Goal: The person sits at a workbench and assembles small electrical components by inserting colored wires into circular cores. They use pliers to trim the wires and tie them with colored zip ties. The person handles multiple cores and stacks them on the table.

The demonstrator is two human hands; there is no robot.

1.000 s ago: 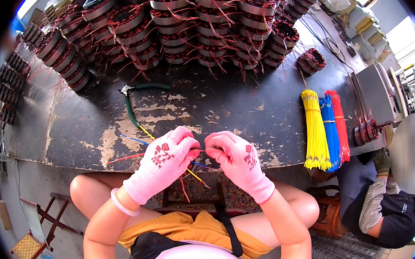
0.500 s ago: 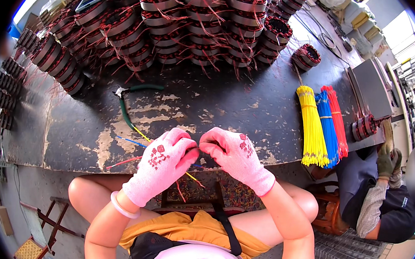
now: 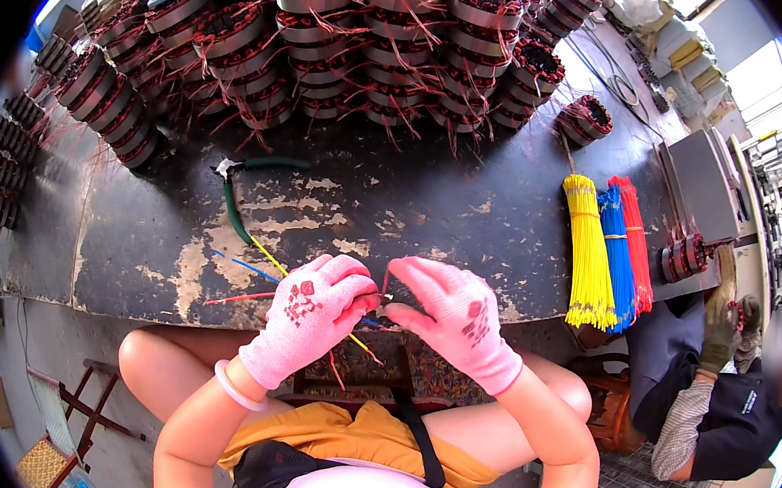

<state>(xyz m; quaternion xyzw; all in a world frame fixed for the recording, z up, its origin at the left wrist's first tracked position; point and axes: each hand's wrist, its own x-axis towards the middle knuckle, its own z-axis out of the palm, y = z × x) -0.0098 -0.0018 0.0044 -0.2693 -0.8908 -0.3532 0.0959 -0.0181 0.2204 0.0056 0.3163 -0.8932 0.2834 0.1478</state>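
Thin and brightly coated, a red wire (image 3: 239, 300), a blue wire (image 3: 245, 266) and a yellow wire (image 3: 269, 257) are fanning out from the person's pink-gloved left hand (image 3: 316, 303), the red pointing toward nine o'clock, the blue toward ten, the yellow between ten and eleven. That hand is pinching them, thumb pressed against fingers, and loose ends are showing below it toward four and five. At three o'clock from it, the gloved right hand (image 3: 459, 317) is hovering with thumb and forefinger spread; a red strand (image 3: 385, 279) is showing beside its fingertip, though I can't tell whether they're touching. Beyond, green-handled pliers (image 3: 235, 212) are lying toward eleven on the worn black bench (image 3: 414, 195). Wire bundles (image 3: 586, 252) are resting between two and three; farther off, stacked wound rings (image 3: 394, 54) are crowding twelve.
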